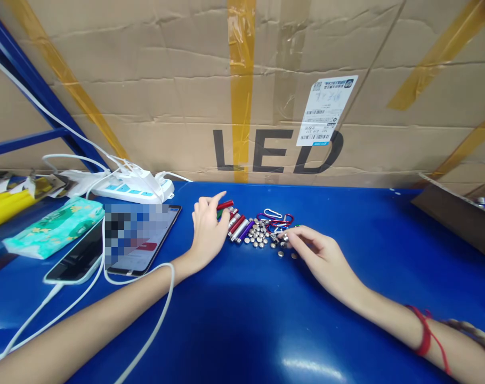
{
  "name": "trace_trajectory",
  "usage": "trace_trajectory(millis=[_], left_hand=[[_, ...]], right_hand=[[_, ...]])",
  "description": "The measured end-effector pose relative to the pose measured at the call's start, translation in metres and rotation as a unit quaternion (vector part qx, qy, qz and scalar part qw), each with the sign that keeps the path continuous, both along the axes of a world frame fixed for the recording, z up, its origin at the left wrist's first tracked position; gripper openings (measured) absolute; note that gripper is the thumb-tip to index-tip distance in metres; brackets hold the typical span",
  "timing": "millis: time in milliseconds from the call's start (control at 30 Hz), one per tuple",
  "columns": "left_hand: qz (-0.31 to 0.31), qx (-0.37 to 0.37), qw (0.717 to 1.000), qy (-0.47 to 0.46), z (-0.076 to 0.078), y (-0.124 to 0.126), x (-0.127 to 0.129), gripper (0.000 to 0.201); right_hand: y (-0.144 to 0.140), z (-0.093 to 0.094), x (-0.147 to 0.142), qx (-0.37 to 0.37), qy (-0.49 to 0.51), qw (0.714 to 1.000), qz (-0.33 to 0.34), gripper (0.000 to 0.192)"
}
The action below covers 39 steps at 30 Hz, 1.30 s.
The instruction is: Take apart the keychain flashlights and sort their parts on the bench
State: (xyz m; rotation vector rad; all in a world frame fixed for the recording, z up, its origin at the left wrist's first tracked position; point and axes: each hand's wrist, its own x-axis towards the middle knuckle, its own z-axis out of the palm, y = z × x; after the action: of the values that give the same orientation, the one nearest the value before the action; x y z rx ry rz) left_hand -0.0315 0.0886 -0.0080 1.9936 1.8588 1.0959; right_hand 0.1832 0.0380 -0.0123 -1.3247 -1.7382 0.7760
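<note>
Left hand [208, 230] grips a red tube [225, 205]; right hand [320, 255] pinches at the button cells [259, 234]. Risk: a careless sweep could scatter cells across the tabletop [242, 320].

Counter [242, 330]: glossy blue surface, backed by a cardboard wall.
Centre: small metal cylinders [239, 226] in red, purple and silver, lying side by side; just right of them a heap of silver button cells [260, 234]; behind the heap, coloured clip hooks [275, 218].
Left: tablet [144, 240] lying flat, a phone [77, 258] touching its left edge, white cables [146, 330] trailing toward the near edge.
Far left: green tissue pack [53, 226]; yellow packets [6, 205].
Back left: white power strip [126, 184] with plugs inserted.
Right edge: brown cardboard box [458, 213].
</note>
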Motion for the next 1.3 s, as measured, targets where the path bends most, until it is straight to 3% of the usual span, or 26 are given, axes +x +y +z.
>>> trace_trajectory(millis=[67, 167, 400, 600, 733, 967, 1133, 1300], left_hand=[[0.027, -0.024, 0.999, -0.013, 0.000, 0.007, -0.005, 0.037], [0.046, -0.058, 0.997, -0.012, -0.006, 0.016, -0.012, 0.036], [0.037, -0.073, 0.997, 0.010, -0.014, 0.019, -0.013, 0.036], [-0.007, -0.030, 0.999, 0.033, -0.012, 0.010, -0.007, 0.032], [-0.028, 0.009, 0.998, 0.061, -0.011, 0.002, -0.004, 0.032], [-0.128, 0.147, 0.970, 0.143, -0.004, -0.010, 0.001, 0.021], [-0.158, 0.148, 0.965, 0.147, -0.005, -0.010, 0.001, 0.017], [-0.168, 0.138, 0.966, 0.142, -0.005, -0.008, 0.001, 0.016]], right_hand=[[0.003, -0.002, 0.005, 0.024, -0.028, 0.999, -0.026, 0.032], [0.007, -0.005, 0.010, 0.003, -0.062, 0.997, -0.038, 0.031], [0.007, -0.003, 0.008, -0.019, -0.082, 0.996, 0.002, 0.032], [0.007, -0.003, 0.007, -0.054, 0.024, 0.997, 0.045, 0.034], [0.008, -0.004, 0.005, -0.054, 0.041, 0.997, 0.043, 0.035], [0.004, -0.001, 0.003, 0.043, -0.014, 0.998, 0.032, 0.030], [0.004, -0.004, 0.003, 0.060, -0.030, 0.998, 0.001, 0.023], [0.004, -0.003, 0.001, 0.042, -0.066, 0.996, 0.031, 0.017]])
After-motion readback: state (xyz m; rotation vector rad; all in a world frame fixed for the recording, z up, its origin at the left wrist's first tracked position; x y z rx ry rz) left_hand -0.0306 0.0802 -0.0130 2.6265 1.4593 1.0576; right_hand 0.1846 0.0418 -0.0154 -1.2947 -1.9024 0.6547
